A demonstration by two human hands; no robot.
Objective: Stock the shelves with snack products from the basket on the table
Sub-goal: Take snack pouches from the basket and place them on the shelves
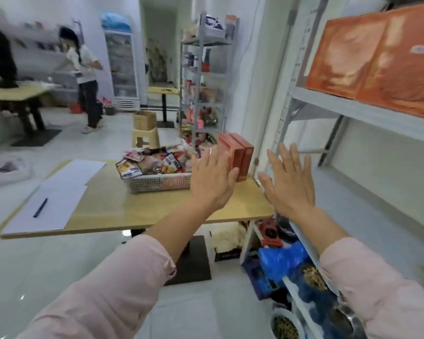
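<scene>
A white mesh basket (pixel 157 183) heaped with snack packets (pixel 152 162) stands on the wooden table (pixel 123 204). Two orange boxes (pixel 240 152) stand upright at the table's right end beside the basket. My left hand (pixel 212 179) hovers with straight fingers just in front of these boxes, holding nothing. My right hand (pixel 289 182) is raised with spread fingers, empty, near the front post of the grey metal shelf unit (pixel 348 106) on the right. Large orange packages (pixel 382 59) lie on its upper shelf.
White paper sheets (pixel 56 192) and a blue pen (pixel 40 207) lie on the table's left part. Bags and bowls fill the low shelf (pixel 311 285) at the right. Another stocked rack (pixel 203 81), a stool (pixel 146 138), a drinks fridge (pixel 121 67) and a person (pixel 86 79) are farther back.
</scene>
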